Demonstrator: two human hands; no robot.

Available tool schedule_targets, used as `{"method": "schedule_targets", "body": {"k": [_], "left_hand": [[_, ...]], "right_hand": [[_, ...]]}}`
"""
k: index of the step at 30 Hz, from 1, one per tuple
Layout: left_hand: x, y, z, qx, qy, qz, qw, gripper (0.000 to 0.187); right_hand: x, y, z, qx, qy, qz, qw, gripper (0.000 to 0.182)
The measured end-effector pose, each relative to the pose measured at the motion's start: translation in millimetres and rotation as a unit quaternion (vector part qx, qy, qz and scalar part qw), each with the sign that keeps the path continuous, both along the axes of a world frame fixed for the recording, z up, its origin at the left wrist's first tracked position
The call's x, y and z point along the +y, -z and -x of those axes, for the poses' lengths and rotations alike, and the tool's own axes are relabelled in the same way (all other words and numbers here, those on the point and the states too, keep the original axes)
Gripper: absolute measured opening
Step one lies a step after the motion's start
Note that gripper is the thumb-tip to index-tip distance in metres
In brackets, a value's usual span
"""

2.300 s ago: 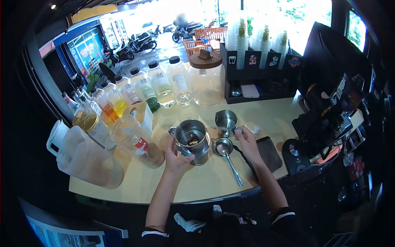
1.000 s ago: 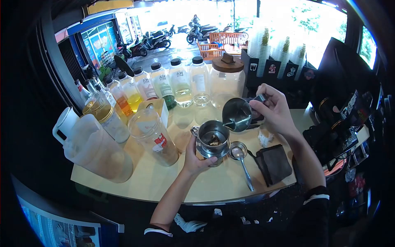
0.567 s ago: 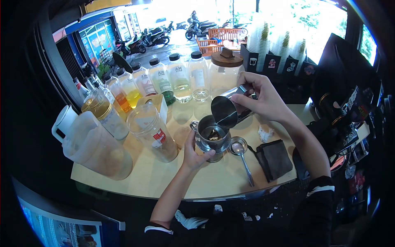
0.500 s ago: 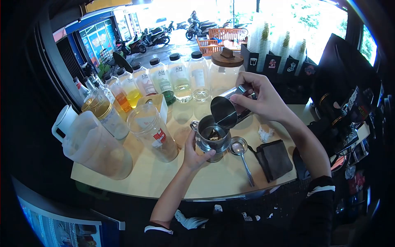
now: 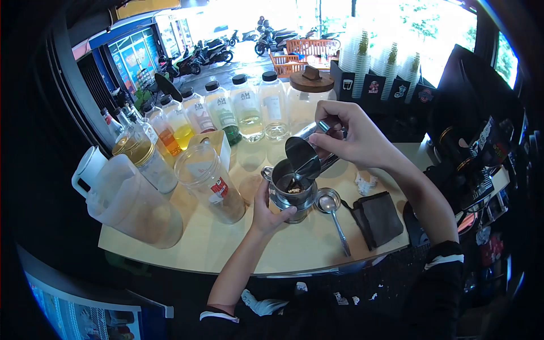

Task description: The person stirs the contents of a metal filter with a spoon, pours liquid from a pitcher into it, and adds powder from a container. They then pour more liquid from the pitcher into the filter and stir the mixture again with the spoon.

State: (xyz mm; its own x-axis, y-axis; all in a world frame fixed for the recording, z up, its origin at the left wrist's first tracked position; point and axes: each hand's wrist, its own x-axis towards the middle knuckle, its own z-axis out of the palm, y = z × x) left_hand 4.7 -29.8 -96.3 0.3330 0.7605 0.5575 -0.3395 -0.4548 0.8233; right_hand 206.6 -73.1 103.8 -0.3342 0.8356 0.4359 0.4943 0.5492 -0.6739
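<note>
My left hand [image 5: 267, 211] is wrapped round the near left side of a metal cup [image 5: 294, 205] with a small side handle. Dark, wet-looking contents with a pale patch show inside the cup. Over its rim, my right hand [image 5: 358, 135] grips the handle of a metal pitcher [image 5: 304, 157], tilted with its mouth towards the cup. A thin, glinting stream appears to run from the pitcher's lip into the cup. Just right of the cup, a metal ladle [image 5: 335, 220] lies on the table [image 5: 272, 249].
A dark folded cloth [image 5: 378, 220] and crumpled tissue [image 5: 365, 184] lie at right. On the left stand a clear plastic jar [image 5: 207, 187] and a large plastic pitcher [image 5: 139, 207]. Capped bottles [image 5: 247, 107] and a wooden-lidded jar [image 5: 309, 105] line the back, with stacked cups [image 5: 356, 54] beyond.
My right hand has moved slightly left and down, and the pitcher is tipped further, its lip lower over the cup. My left hand has stayed in place on the cup.
</note>
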Motion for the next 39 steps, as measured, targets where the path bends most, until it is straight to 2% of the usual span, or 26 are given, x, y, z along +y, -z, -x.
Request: {"method": "schedule_targets", "body": {"k": [8,10,20,29,39], "left_hand": [[0.1,0.0,0.8,0.013,-0.007,-0.004,1.000,0.088],[-0.3,0.0,0.9,0.012,0.007,0.017,1.000,0.089],[0.0,1.6,0.4,0.013,-0.007,0.017,1.000,0.092],[0.1,-0.4,0.2,0.013,-0.011,0.012,1.000,0.092],[0.1,-1.1,-0.6,0.009,-0.008,0.007,1.000,0.090]], "right_hand": [[-0.1,1.3,4.3,0.020,-0.003,-0.023,1.000,0.024],[-1.4,-2.5,3.4,-0.032,0.002,-0.021,0.999,0.020],[1.7,-9.5,7.1,0.004,-0.006,-0.006,1.000,0.020],[4.5,-14.3,-4.5,-0.043,0.025,-0.046,0.998,0.018],[-14.9,-21.0,-1.7,0.052,0.002,-0.019,0.998,0.021]]}}
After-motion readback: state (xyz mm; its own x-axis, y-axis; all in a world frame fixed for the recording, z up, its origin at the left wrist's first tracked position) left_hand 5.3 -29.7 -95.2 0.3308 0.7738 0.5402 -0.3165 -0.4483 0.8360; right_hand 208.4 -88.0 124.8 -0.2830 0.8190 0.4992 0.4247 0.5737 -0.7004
